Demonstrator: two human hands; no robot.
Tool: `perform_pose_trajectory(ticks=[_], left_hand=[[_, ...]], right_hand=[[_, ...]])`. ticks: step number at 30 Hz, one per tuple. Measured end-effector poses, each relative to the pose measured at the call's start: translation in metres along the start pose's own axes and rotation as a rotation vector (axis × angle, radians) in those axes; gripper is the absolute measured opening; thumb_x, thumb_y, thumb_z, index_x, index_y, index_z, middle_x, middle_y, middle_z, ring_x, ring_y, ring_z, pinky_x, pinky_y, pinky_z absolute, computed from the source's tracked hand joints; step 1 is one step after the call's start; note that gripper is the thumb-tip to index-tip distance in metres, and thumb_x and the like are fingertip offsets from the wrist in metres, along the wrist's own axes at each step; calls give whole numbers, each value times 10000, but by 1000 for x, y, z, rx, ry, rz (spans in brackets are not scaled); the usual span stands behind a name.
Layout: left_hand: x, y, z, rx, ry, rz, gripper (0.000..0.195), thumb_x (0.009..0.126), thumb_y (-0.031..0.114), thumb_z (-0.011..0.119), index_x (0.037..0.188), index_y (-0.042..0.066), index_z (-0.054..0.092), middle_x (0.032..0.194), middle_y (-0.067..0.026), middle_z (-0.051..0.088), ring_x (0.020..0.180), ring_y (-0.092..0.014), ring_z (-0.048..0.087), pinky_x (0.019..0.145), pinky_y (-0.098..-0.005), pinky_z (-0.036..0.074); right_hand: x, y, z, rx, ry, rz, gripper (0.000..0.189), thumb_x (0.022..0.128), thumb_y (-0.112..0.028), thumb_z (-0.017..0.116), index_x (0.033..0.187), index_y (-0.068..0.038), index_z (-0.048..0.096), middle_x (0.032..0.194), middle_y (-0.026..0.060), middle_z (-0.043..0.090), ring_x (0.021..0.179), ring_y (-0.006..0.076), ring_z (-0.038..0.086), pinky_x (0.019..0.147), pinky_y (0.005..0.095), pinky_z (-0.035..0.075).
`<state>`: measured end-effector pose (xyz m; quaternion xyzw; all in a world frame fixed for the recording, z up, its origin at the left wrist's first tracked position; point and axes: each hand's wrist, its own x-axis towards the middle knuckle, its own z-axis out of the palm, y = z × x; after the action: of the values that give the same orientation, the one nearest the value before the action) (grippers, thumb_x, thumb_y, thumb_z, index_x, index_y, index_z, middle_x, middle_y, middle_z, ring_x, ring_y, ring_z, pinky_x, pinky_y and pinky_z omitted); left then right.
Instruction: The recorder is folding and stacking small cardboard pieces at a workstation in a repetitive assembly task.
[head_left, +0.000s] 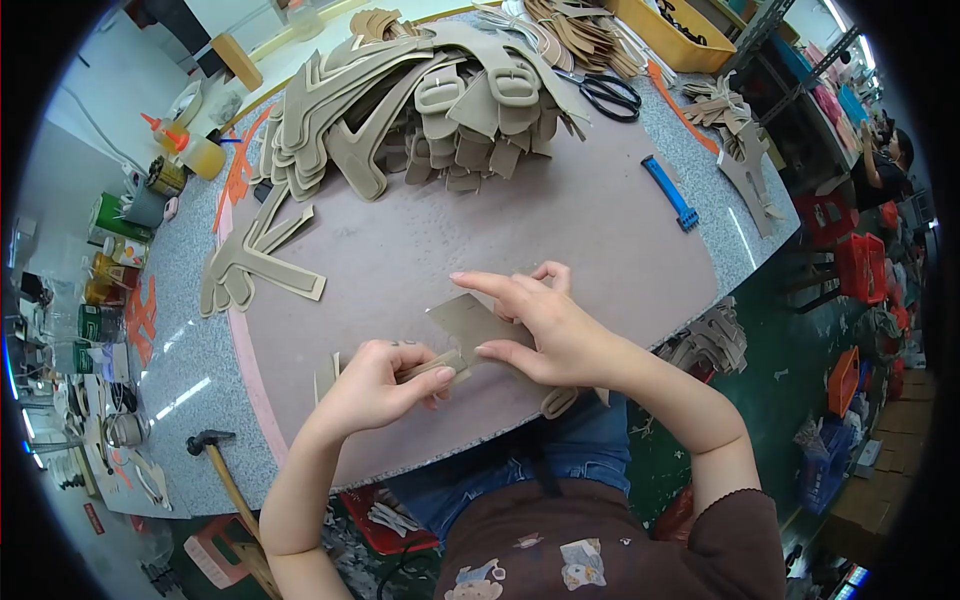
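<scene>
My left hand (397, 382) holds the end of a narrow beige strap (452, 363) between thumb and fingers, low over the mat. To its right, my right hand (529, 315) has its thumb on a wider flat beige leather-like piece (469, 319), with the index finger stretched out above it. The strap end meets the edge of this piece between the hands. A covered buckle (559, 403) lies at the table's near edge, below my right hand. Part of another beige piece (327, 375) shows behind my left wrist.
A large heap of beige straps with buckles (450, 97) covers the far side. Black-handled scissors (611, 97) and a blue tool (670, 193) lie at right. Branched pieces (259, 262) lie at left, a hammer (217, 450) at the lower left. A person (885, 161) is at far right.
</scene>
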<state>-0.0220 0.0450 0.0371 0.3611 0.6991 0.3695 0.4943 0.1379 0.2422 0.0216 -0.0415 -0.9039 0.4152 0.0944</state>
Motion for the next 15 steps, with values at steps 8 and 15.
perform_pose_trajectory(ticks=[8,15], left_hand=[[-6,-8,11,298,200,201,90,854,105,711,853,33,764,553,3,593,479,-83,431,487,-224,373],[45,116,-107,427,528,549,273,807,174,781,1055,65,750,600,17,540,527,-90,419,508,-239,339]], right_hand=[[-10,8,7,-142,93,-213,635,904,-168,668,1494,-158,432,1085,43,720,714,196,628,951,413,299],[97,-57,-140,-562,487,-409,531,882,-163,709,1393,-143,569,810,-19,692,643,156,584,940,358,327]])
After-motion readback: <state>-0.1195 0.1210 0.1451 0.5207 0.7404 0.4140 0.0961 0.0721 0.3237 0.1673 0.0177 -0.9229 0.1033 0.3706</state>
